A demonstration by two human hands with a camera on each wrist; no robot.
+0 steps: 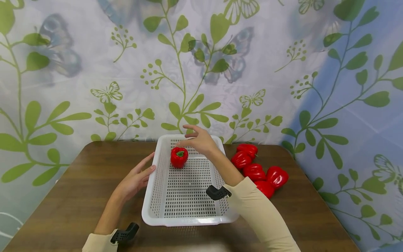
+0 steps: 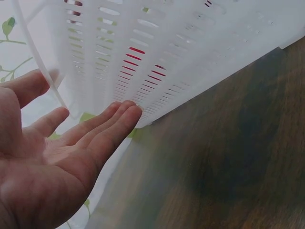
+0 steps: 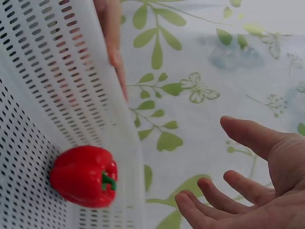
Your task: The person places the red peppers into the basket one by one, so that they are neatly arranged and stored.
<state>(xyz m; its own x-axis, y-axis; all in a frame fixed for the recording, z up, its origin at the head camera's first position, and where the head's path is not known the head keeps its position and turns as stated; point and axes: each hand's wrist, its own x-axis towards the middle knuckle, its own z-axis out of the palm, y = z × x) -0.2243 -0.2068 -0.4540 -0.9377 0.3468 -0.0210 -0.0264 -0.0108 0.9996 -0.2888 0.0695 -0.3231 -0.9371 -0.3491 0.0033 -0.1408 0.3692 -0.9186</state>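
Inspector: What faults are foreseen?

Clerk: By the left hand [image 1: 134,181], fingers extended, the basket [image 1: 189,221] appears only touched; a slide could be caused by a knock. The red pepper [image 1: 178,161], upright inside at far left, could be tipped by the spread, unladen right hand [image 1: 201,140]. Loose peppers [image 1: 254,172] could be rolled by the right sleeve [image 1: 259,213].

Inspector: Clearance?

Clerk: At left, bench [image 1: 91,171] room is offered; at right, space before the edge is narrowed by peppers.
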